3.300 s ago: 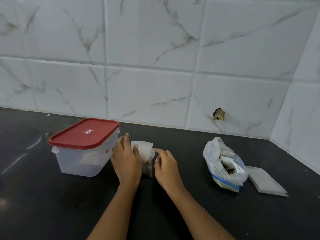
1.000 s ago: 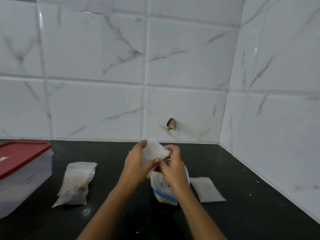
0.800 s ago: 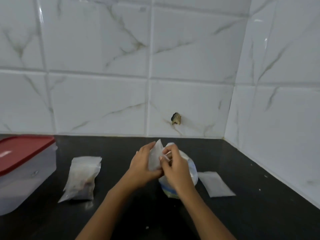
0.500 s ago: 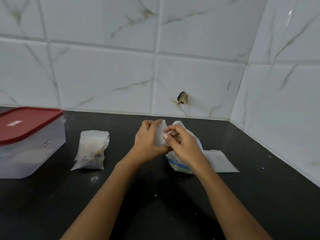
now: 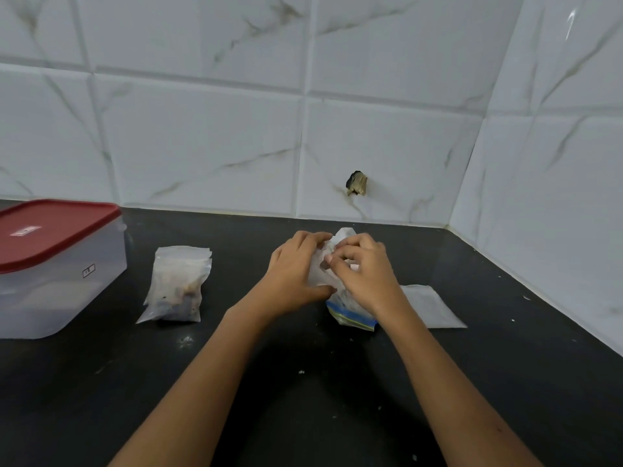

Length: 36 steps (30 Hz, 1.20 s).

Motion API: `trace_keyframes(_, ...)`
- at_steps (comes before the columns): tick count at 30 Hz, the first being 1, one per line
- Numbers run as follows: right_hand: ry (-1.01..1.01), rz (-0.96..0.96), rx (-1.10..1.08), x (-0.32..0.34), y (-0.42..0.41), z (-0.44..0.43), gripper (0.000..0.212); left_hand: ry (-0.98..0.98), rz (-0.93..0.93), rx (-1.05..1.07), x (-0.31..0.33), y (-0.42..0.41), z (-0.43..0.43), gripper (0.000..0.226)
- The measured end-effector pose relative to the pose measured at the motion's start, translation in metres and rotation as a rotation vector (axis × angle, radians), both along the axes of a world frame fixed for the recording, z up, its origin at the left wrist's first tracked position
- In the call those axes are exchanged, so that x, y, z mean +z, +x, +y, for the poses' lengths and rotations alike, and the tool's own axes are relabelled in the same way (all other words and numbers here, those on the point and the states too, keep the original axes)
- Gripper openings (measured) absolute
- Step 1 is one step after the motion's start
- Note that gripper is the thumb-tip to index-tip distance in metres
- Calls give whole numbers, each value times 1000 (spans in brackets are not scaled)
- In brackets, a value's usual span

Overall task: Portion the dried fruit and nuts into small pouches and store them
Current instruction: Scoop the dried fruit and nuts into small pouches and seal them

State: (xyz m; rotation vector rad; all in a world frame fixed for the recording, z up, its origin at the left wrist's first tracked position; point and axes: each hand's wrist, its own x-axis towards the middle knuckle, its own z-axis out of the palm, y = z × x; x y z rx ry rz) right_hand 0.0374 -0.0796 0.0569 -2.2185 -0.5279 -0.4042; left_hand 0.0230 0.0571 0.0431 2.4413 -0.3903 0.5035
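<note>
Black stone countertop (image 5: 305, 392), scattered with pale crumbs, backed by a white marbled tile wall (image 5: 202, 146) that turns a corner to the right of the hands; one tile straight beyond the hands has a broken hole (image 5: 356, 187), its contents hard to make out. Left hand (image 5: 296, 274): fingers curled over a small white pouch (image 5: 318, 275), thumb lying under it. Right hand (image 5: 362, 273): fingertips bent in and pinching at the same pouch near its top edge. The pouch is mostly covered by both hands; whether its mouth is parted, and what is inside, cannot be told. Directly under the right hand, a larger clear bag (image 5: 352, 316) with a blue and green strip along its lower edge stands on the counter, its upper part hidden by the hand. Just right of the right wrist, an empty flat pouch (image 5: 433, 308) lies on the counter, one corner tucked behind the wrist. Well left of the left hand, a filled pouch (image 5: 177, 284) rests with dark brown pieces blurred through its film. Further left, a clear plastic container (image 5: 57, 291) with a red lid (image 5: 54, 227) closed on it, cut off by the frame edge; contents indistinct.
</note>
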Motion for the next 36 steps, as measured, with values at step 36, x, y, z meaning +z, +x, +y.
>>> trace_keyframes(36,-337,333,-363,2,9,-32,28,-307,131,256,-19,1,-30,65)
